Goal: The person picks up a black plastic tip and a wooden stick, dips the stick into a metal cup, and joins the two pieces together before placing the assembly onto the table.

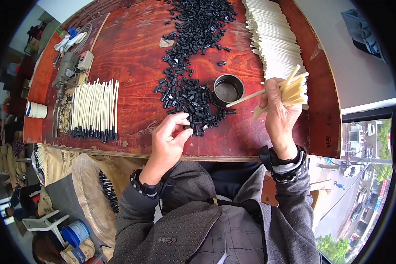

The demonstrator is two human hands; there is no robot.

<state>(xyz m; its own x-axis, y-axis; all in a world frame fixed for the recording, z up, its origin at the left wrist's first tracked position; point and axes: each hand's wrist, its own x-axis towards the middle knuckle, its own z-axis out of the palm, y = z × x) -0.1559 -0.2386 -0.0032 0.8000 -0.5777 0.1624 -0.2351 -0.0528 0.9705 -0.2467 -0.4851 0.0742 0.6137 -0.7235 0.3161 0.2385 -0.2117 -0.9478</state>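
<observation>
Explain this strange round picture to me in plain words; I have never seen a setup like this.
There is no machine arm here: a person works with two bare hands. The single picture comes from a wide fisheye camera worn on the head, looking down, so straight edges bend near the rim.

On the reddish table lies a long heap of small black pieces, with a round cup beside it. A stack of pale sticks lies at upper right; a row of black-tipped sticks at left.

The right hand grips a bundle of pale sticks. The left hand is at the heap's near edge; whether it holds a piece is unclear.
</observation>
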